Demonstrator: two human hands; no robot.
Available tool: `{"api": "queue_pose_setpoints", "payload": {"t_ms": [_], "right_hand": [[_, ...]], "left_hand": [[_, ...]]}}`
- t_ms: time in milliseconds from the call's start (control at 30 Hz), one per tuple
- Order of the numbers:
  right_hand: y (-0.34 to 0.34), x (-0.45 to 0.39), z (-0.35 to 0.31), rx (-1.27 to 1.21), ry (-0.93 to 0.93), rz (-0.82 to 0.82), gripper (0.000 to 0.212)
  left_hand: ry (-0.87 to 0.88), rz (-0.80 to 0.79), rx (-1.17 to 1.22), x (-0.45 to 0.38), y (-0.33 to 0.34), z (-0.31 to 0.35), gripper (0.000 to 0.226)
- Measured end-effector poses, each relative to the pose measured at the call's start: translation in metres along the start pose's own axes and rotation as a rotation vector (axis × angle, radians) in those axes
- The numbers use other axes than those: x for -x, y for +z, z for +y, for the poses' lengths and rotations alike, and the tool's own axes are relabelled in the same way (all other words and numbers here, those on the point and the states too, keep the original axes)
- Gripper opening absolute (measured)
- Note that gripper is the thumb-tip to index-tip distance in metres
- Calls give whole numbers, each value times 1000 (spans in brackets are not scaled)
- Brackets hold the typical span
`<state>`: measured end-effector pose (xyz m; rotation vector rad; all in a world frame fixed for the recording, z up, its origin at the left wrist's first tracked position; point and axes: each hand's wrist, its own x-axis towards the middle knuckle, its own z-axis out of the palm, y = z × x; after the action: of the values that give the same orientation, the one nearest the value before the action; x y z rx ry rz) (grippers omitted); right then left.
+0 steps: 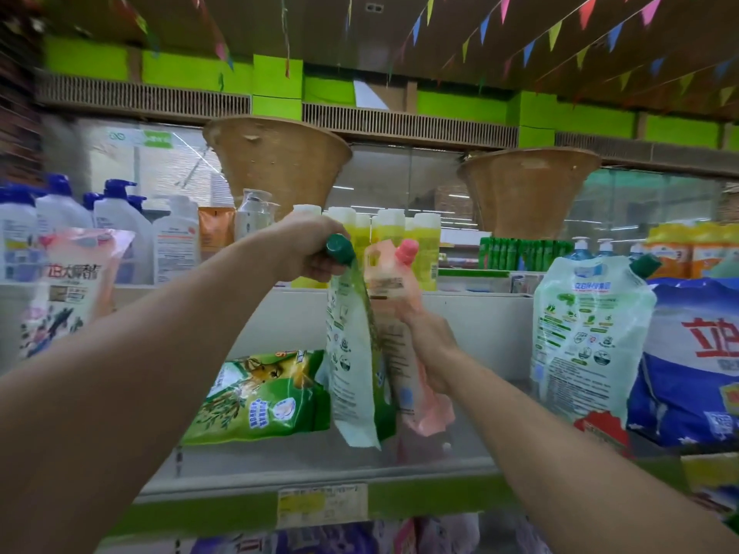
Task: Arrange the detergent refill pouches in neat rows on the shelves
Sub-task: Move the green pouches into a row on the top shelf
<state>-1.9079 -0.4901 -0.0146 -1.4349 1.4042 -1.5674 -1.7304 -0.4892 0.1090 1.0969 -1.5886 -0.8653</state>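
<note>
Gripping the green pouch (352,353) by its cap, left hand (308,249); right hand (430,345) clasps the pink pouch (404,297), probably mid-body. I'd stand both upright, touching, on the shelf (320,461).

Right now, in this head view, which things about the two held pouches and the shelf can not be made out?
- Pink pouch: its front print, hidden by the green-capped pouch and the right hand.
- Left hand: its fingertips, hidden behind the green cap.
- Price label on the shelf edge: text too blurred to read.
- Blue bag: cut off by the right edge.
</note>
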Motion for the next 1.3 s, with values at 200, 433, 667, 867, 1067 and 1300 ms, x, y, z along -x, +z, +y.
{"api": "queue_pose_setpoints", "payload": {"t_ms": [200, 433, 667, 867, 1067, 1300], "right_hand": [[8, 12, -10, 102, -182, 38, 116], [6, 61, -24, 227, -770, 416, 59], [14, 71, -24, 761, -410, 123, 38], [13, 70, -22, 717, -406, 234, 59], [0, 67, -24, 518, -395, 235, 53], [-41, 73, -61, 235, -424, 253, 54]], "left_hand": [[58, 13, 254, 3, 17, -13, 25], [124, 30, 207, -5, 34, -18, 40], [106, 118, 85, -35, 23, -79, 21], [-100, -402, 254, -47, 31, -134, 44], [22, -444, 532, -52, 22, -145, 42], [207, -379, 648, -22, 28, -79, 38]]}}
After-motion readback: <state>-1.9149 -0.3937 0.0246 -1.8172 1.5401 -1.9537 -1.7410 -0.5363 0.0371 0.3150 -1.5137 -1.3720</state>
